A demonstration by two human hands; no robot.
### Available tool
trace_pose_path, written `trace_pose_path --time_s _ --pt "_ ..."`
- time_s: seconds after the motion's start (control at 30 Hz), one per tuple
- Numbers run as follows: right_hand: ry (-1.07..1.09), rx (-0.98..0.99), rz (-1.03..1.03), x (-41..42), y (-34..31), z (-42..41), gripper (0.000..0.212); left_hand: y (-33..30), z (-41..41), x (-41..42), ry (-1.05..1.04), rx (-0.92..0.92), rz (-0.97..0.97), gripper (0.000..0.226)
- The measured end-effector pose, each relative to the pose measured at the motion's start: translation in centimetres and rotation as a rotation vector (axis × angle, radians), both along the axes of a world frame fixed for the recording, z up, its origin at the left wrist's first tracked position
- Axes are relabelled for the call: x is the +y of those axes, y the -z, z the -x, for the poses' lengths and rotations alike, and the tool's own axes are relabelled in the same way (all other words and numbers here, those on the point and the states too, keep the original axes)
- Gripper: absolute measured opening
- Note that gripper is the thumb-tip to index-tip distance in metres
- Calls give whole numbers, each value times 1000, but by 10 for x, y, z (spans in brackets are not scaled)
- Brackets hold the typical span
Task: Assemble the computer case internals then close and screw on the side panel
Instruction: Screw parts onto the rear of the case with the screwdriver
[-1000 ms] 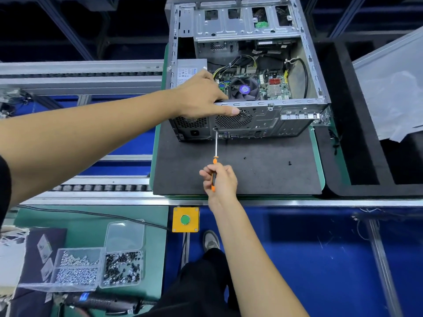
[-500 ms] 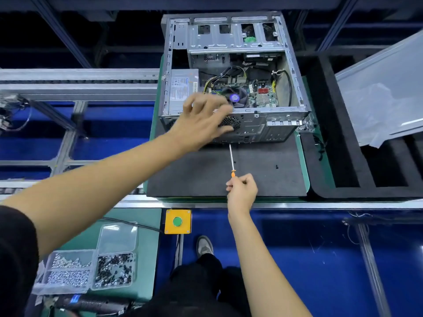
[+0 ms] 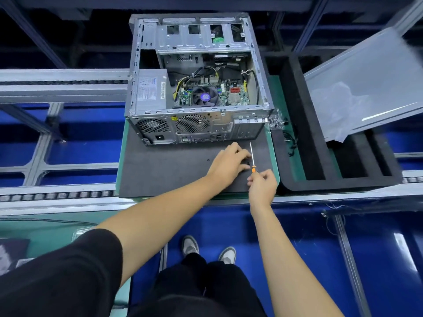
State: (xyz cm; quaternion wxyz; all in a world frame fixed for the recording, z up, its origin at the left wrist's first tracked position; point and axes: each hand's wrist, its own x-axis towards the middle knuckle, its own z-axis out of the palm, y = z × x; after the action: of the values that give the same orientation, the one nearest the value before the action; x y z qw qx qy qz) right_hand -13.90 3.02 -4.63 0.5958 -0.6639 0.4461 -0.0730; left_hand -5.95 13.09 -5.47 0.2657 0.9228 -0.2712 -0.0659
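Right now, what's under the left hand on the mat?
The left hand rests fingers-down on the dark mat, beside the screwdriver. A small dark piece peeks out at its fingertips; anything beneath the palm is covered.

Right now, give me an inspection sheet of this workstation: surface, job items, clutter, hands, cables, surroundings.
Surface: dark foam mat on a green-edged pallet.
Job's things: computer case lies open, side panel off, fan and board visible; grey panel leans on the right, likely the side panel.
Clutter: small dark specks on mat, probably screws.
Hands: left hand reaches down to the mat, fingers curled; right hand pinches screwdriver.
Cables: yellow and black wiring inside case; loose black cable right of it.
Surroundings: roller conveyor, black foam tray.
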Motion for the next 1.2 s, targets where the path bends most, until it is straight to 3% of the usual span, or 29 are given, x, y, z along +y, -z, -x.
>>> trace_pose_path --time_s 0.13,0.27,0.37,0.43,0.6,0.73,0.83,0.93,1.1,1.2 --pt "-39 19 -33 0 1 2 23 5 -5 -6 -43 60 21 4" --pt "-132 44 -25 -10 -4 5 22 -3 -8 -15 -168 224 51 6" --pt "-199 50 -10 -15 -10 8 29 -12 -6 -8 -389 541 524 16" --pt "-251 32 -16 -17 -15 8 32 -16 -3 3 -473 639 741 15" --pt "-402 11 20 -10 -25 2 28 -15 1 22 -681 831 1090 9" --pt "-499 16 94 -1 -29 -2 33 -17 2 32 -739 821 1250 11" --pt "-544 49 122 4 -30 -7 32 -18 1 42 -749 800 1230 12" --pt "-597 83 169 7 -30 -10 25 -19 -4 55 -696 747 1075 14" --pt "-676 141 477 9 -32 -15 29 -22 -18 79 -514 653 760 14" --pt "-679 136 427 13 -32 -17 30 -26 -24 82 -502 693 780 13"
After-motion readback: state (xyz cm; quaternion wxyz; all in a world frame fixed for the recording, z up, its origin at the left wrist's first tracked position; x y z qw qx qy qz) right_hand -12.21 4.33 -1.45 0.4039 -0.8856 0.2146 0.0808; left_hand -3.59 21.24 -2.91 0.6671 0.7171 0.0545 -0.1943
